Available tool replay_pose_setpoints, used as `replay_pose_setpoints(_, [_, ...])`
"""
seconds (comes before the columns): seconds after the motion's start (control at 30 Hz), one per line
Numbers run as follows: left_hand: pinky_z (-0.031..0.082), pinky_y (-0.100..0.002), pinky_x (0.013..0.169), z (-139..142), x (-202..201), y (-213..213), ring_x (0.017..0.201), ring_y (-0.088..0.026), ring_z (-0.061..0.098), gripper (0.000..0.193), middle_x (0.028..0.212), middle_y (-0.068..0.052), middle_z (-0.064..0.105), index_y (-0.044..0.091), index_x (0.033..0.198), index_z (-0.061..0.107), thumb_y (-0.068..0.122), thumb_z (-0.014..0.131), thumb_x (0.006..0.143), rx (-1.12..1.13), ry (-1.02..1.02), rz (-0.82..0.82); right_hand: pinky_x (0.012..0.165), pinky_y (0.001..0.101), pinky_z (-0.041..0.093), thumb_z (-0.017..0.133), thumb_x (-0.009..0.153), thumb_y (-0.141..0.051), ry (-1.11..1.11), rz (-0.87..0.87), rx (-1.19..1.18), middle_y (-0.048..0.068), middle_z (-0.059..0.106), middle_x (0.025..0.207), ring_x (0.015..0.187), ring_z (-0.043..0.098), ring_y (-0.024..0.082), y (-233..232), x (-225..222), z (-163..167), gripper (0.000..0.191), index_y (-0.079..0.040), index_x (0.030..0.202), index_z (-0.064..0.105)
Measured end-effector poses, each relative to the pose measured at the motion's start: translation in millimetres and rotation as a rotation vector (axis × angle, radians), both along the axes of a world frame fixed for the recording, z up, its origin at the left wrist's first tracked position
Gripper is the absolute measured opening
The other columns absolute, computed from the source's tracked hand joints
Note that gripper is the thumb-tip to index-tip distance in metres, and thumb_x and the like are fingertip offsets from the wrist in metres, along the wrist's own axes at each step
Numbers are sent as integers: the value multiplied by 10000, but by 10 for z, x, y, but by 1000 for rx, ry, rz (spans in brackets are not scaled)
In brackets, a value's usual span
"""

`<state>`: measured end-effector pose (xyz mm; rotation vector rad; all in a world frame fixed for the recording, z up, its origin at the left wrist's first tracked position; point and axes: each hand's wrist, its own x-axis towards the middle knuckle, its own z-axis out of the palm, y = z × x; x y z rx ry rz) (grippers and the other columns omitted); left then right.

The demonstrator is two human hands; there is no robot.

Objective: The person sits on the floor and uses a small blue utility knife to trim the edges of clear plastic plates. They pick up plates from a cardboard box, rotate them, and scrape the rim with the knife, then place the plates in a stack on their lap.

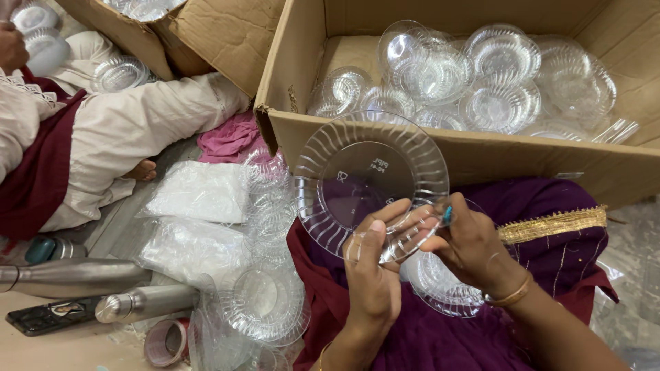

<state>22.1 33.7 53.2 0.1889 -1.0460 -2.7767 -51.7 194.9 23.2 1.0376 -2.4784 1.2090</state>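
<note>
The person's left hand (375, 271) rises from below and pinches the lower rim of a clear, round, ribbed plastic plate (371, 185), thumb laid up the near face and fingers curled behind it, while the right hand (467, 251) comes in from the right and nips the same rim just beside the left fingertips, seemingly with a small teal-tipped thing (447, 215) caught between thumb and forefinger; what that thing is cannot be told. The plate is held tilted up toward the camera, just in front of the near wall of a large open brown cardboard box (481, 154), which holds many like clear plates (481, 75) lying loose and overlapping. Below the held plate, further clear plates (440, 285) rest on the purple cloth (550, 227) over the person's lap, and to the left of the held plate a leaning stack of clear plates (265, 302) sits on the floor beside crumpled clear plastic bags (196, 192). Judged from this grip, the work at the rim goes best with the left hand steadying the plate by its edge only, lightly enough that the thin plastic does not flex or crack, and the right hand working close to that support. Farther left of the held plate, another person in cream sleeves (137, 124) sits, with two steel bottles (75, 275) near them.
</note>
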Motion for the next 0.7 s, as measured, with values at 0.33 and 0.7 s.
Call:
replay_pose_setpoints(0.33, [600, -431, 984, -71, -59, 50, 1112, -380, 710, 466, 1227, -343, 667, -147, 1319, 526, 225, 404, 1066, 124, -35, 83, 569, 410, 518, 463, 999, -580, -17, -1, 50, 163, 622, 805, 711, 664, 374, -63, -5, -176, 599, 17, 1036, 466])
replay_pose_setpoints(0.7, [578, -419, 1017, -88, -112, 40, 1160, -367, 685, 474, 1289, -335, 640, -134, 1362, 501, 227, 395, 1076, 153, -46, 104, 523, 250, 551, 778, 712, -652, -23, 7, -81, 82, 633, 749, 637, 683, 125, -307, -26, -132, 822, 18, 1021, 415])
